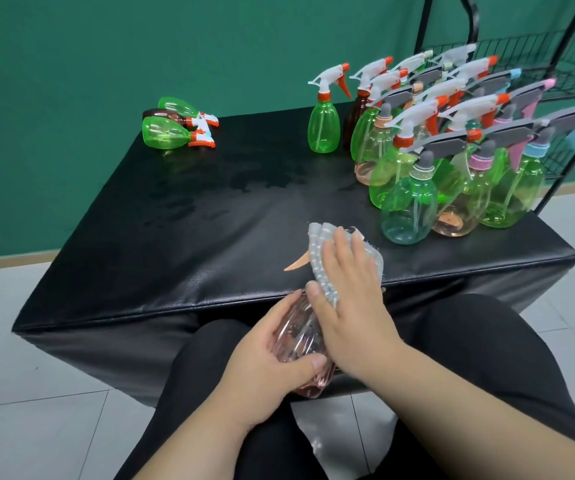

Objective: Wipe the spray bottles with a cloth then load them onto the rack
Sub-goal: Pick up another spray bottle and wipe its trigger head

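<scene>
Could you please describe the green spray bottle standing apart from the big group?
On the black table, a crowd of spray bottles fills the far right side, beside the wire rack. Just left of that crowd stands the green bottle, upright. It is the leftmost standing bottle, with a white sprayer and orange trigger, while the three bottles further left lie flat.

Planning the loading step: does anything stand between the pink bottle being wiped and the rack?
Yes. The cluster of upright bottles fills the table's right side, directly between the pink bottle in the left hand and the wire rack behind them.
</scene>
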